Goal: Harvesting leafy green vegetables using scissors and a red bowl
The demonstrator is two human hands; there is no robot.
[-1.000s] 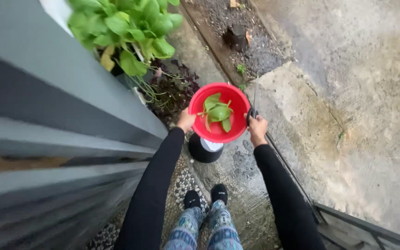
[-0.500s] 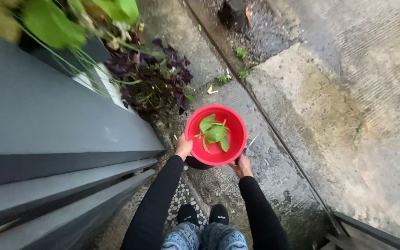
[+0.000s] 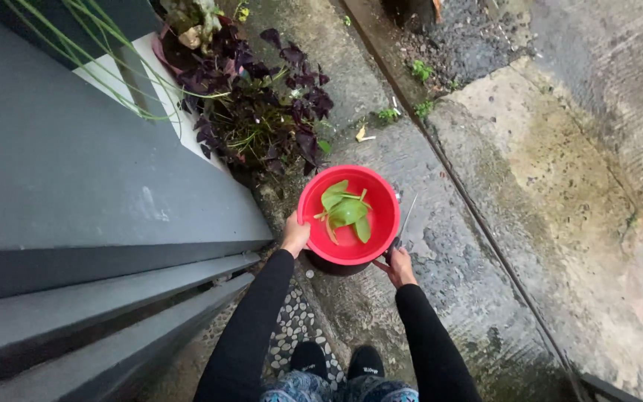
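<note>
— Red bowl (image 3: pixel 349 216) with green leaves (image 3: pixel 346 213) sits between both hands, above a dark pot (image 3: pixel 336 264). What crowds it?

— Purple-leaved plant (image 3: pixel 262 112) just beyond the bowl, grey wall (image 3: pixel 76 193) close on the left.

— And the hands?

— Left hand (image 3: pixel 295 235) has its fingers clamped on the bowl's near-left rim. Right hand (image 3: pixel 399 265) grips the near-right rim, fingers closed on what looks like a pair of scissors (image 3: pixel 403 223).

— Open room?

— Concrete ground (image 3: pixel 560 186) spreads wide to the right, past a thin rail (image 3: pixel 485 231); pebbles (image 3: pixel 295 320) lie by the feet.
</note>
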